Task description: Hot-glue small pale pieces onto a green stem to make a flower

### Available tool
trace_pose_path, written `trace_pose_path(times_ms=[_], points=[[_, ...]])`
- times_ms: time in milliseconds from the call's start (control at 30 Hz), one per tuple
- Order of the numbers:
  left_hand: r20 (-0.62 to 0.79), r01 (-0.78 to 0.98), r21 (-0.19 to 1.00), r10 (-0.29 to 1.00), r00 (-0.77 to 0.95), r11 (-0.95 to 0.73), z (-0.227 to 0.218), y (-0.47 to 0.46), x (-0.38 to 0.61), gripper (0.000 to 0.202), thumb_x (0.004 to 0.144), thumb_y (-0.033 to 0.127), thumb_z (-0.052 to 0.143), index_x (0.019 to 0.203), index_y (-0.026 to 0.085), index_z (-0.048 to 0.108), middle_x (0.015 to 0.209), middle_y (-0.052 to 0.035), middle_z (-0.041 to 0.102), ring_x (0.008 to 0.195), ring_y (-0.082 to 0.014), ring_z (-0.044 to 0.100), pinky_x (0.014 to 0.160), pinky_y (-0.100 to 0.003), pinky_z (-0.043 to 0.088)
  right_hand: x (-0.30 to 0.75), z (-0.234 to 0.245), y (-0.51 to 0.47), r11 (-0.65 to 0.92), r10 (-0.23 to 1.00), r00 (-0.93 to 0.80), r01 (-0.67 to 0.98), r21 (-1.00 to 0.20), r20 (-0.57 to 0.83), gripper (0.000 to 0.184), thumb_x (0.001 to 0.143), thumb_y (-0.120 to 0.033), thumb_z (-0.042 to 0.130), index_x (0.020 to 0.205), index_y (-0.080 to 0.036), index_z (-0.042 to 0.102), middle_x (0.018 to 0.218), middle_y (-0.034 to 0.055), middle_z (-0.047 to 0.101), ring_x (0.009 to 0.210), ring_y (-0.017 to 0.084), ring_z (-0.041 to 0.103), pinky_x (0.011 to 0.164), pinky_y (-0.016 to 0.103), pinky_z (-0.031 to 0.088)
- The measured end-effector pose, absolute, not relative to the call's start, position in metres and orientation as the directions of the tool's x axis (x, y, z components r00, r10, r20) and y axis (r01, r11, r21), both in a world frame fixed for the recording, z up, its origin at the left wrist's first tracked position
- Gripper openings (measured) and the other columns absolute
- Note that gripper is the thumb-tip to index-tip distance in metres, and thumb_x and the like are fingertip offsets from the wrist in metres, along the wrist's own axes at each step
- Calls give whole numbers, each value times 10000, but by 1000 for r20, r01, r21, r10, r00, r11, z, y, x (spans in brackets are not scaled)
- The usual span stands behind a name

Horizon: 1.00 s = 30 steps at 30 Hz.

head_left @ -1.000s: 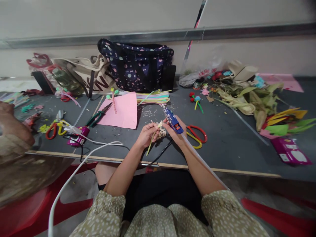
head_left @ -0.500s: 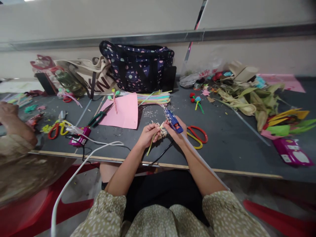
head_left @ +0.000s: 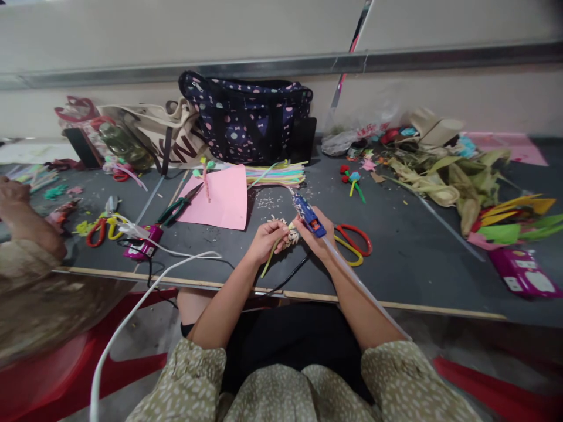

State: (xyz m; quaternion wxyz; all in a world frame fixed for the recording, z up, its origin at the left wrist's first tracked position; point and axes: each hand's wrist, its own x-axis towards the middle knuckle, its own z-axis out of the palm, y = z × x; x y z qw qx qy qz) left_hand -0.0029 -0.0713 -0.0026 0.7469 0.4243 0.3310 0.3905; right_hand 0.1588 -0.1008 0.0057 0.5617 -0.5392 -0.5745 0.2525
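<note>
My left hand (head_left: pixel 266 241) is closed in a pinch on a thin yellow-green stem (head_left: pixel 266 266), whose lower end sticks out below the fingers. Small cream pieces (head_left: pixel 292 238) cluster at its top, between my hands; their exact kind is too small to make out. A blue glue gun (head_left: pixel 308 214) lies in my right hand (head_left: pixel 323 237), nozzle pointing away from me. From its back a long clear glue stick (head_left: pixel 358 281) runs along my right forearm. The fingertips of both hands are close together at the cream pieces, and I cannot tell whether they touch.
Scissors (head_left: pixel 360 239) with red and yellow handles lie by my right wrist. Pink foam sheet (head_left: pixel 231 205), green-handled pliers (head_left: pixel 176 210) and pipe cleaners (head_left: pixel 281 174) lie beyond. Dried husks (head_left: pixel 468 187) are right. A white cable (head_left: pixel 145 299) crosses the left edge, near another person's arm (head_left: pixel 26 228).
Almost nothing differs. Both hands keep their places and grips, with the right fingertips drawn very slightly off the cream pieces. The view has shifted a little.
</note>
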Motion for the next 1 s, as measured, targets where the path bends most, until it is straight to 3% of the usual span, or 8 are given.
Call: trace_pose_path(times_ms=[233,333,533,1000], points=[[-117,-362,874,862,493,325,-7,-69,-4,356,740,412,805,752,132,586,615,18,612,346,-33,424,352,-177,305,156,14,-97,302,845,399,193,-933,356,196,780,-371,748,812,-213,637,826,-3,689,731,151,624,753,320,525],[-119,-394,850,856,502,349,-9,-68,-4,351,745,399,807,770,134,578,632,15,607,360,-18,381,347,-157,246,155,15,-96,301,837,425,168,-938,345,224,763,-380,764,768,-208,621,804,1,688,711,150,621,739,318,524],[-135,-388,843,845,517,372,-7,-68,-4,362,755,407,797,770,139,554,596,15,590,359,9,260,369,-147,151,154,9,-98,294,863,343,256,-921,371,217,778,-420,739,817,-226,651,798,-13,681,704,149,617,716,300,511],[-185,-300,888,869,460,348,-1,-72,-2,460,672,482,844,728,142,541,541,45,518,367,4,289,389,-159,131,160,4,-98,313,894,214,331,-890,393,161,812,-362,710,832,-223,632,785,-21,648,720,148,596,703,288,489]])
